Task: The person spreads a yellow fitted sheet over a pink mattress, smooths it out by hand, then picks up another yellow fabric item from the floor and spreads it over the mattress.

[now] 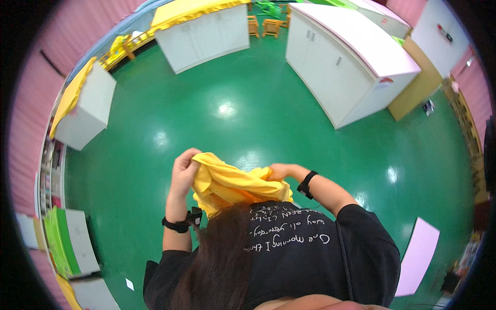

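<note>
A yellow cloth (235, 182) hangs bunched in front of my body, held up between both hands. My left hand (185, 166) is closed round its upper left corner, with the fingers pinched on the edge. At the cloth's right side my right hand (279, 171) grips it, and some of those fingers are hidden in the folds. The lower part of the cloth disappears behind hair and my black shirt. I cannot make out whether it is a garment or a cover.
White cabinets with yellow ruffled covers (201, 36) stand at the far left. A long white cabinet with a pink top (346, 57) is at the far right. Small wooden chairs (271, 27) sit between them. A pink-topped surface (417, 257) lies at the near right, and a green-topped unit (58, 240) at the left.
</note>
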`<state>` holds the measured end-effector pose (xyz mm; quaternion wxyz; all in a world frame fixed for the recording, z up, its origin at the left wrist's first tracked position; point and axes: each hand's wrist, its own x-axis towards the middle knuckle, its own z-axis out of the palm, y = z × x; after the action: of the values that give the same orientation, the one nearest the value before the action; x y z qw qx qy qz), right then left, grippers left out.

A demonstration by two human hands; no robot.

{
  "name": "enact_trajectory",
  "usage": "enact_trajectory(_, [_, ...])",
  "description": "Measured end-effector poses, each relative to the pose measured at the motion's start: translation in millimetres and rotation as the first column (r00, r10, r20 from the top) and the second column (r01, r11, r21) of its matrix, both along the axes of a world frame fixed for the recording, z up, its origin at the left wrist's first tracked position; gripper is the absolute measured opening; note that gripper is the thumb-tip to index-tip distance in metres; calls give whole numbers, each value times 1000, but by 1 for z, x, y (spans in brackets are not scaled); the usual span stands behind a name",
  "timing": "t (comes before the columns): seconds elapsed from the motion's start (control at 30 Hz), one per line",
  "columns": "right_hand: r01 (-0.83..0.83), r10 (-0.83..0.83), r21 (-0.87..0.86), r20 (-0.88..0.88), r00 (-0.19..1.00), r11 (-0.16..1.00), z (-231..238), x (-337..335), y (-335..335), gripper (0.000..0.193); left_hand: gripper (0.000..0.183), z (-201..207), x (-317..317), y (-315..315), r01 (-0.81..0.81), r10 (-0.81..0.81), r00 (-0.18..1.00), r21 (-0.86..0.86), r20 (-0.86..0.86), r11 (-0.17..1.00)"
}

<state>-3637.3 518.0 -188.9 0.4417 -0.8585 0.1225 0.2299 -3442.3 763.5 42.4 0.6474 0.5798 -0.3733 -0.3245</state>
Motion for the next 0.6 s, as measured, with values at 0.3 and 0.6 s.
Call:
enact_trajectory(0.3, [118,-119,-44,-12,993,992,91,-96,-215,34,10,-9,60,-143,136,-143,990,271,6,953])
enact_trajectory(0.6, [605,-400,-389,490,774,695,182,-42,-428,23,103,-45,62,-302,318,-688,701,780,190,539])
